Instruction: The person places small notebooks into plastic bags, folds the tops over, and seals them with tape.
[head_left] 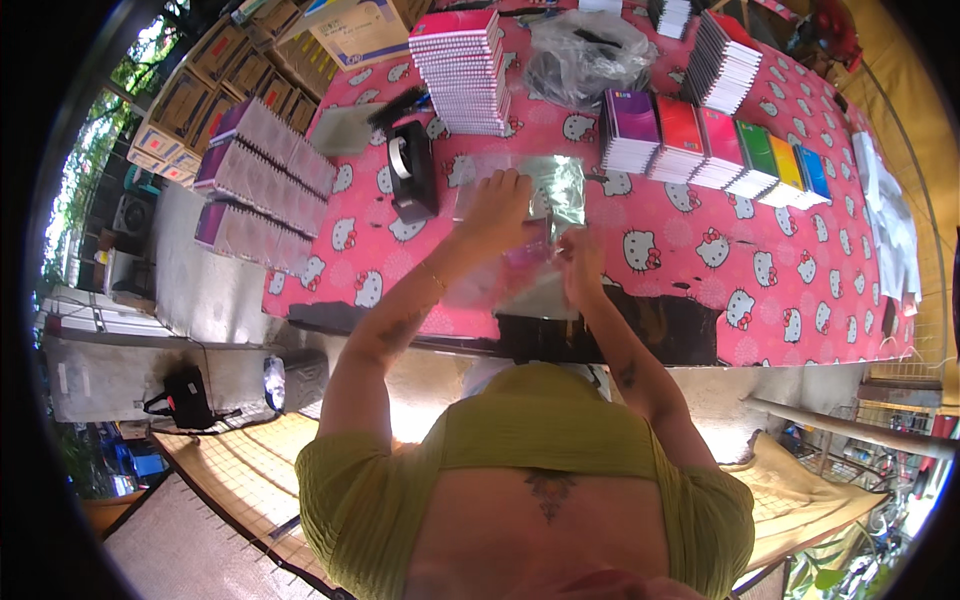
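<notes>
on the pink tablecloth (690, 270), both hands, left hand (497, 208) and right hand (580, 262), pinch a clear bag (545, 215).

"How many hands do you see?"
"Two, a left hand (497, 207) and a right hand (581, 262)."
"How many tape holders?"
"One black tape holder (412, 170)."
"And the row of bright notebook piles (712, 148)?"
"Six, each a different colour."
</notes>
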